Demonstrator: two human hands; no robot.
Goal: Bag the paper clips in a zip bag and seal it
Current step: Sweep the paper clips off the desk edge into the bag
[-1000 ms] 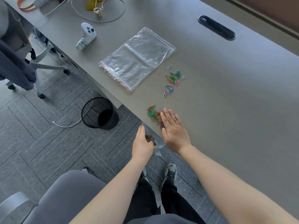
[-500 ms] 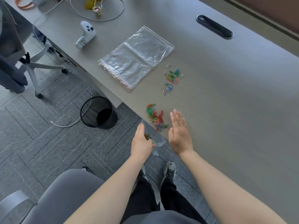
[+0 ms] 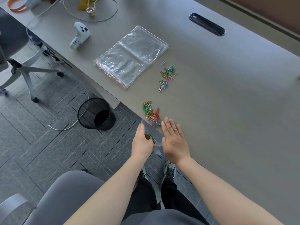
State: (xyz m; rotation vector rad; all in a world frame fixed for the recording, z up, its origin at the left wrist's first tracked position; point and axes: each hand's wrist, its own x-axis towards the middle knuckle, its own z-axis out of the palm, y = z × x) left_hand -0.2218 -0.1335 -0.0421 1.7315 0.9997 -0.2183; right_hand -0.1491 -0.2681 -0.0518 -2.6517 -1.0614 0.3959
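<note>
My left hand [image 3: 142, 143] holds a small clear zip bag [image 3: 154, 135] just below the desk's front edge, with some coloured paper clips [image 3: 150, 137] inside it. My right hand [image 3: 174, 138] lies flat on the desk beside the bag's mouth, fingers straight. A pile of coloured paper clips [image 3: 151, 113] sits at the desk edge just beyond its fingertips. A second, smaller cluster of clips [image 3: 167, 75] lies farther back.
A stack of larger clear zip bags [image 3: 131, 56] lies behind the clips. A white controller [image 3: 80, 35] and cables sit at the far left of the grey desk [image 3: 227, 95]. A black mesh bin [image 3: 95, 113] stands on the floor.
My right hand lifted off the near clip pile and drew back toward me, uncovering more clips at the edge. The left hand kept the bag at the edge.
</note>
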